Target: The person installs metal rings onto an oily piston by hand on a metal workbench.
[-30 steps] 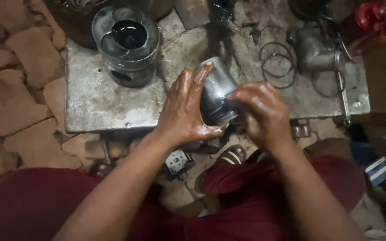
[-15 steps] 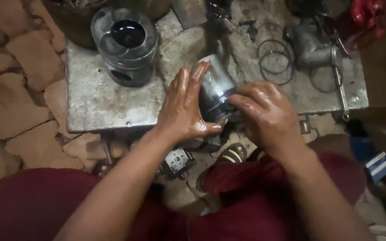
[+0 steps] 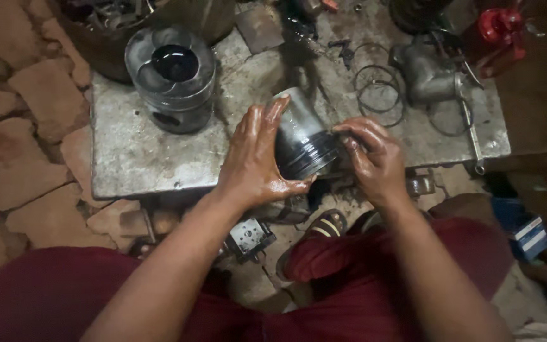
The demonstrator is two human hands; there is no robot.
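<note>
Both oily hands, left hand (image 3: 254, 161) and right hand (image 3: 375, 158), clasp a piston (image 3: 302, 139) mid-frame, fingers wrapped round it; second piston (image 3: 172, 79) upper left on the metal surface (image 3: 134, 158); loose rings (image 3: 378, 95) upper right; blue box (image 3: 527, 231) lower right.

— What's the floor like?
— Rough stone paving (image 3: 14, 145), uneven reddish-brown blocks with dark gaps between them, showing on the left and under the bench.

— And the furniture?
— A low metal table (image 3: 128, 168), grey, scratched and stained, stands across the far middle. On the far right is a dark wooden surface (image 3: 539, 107).

— How's the light?
— Dim and warm. The table top catches a dull shine, while the far corners and the right edge fall into shadow. No walls or windows are in view.
</note>
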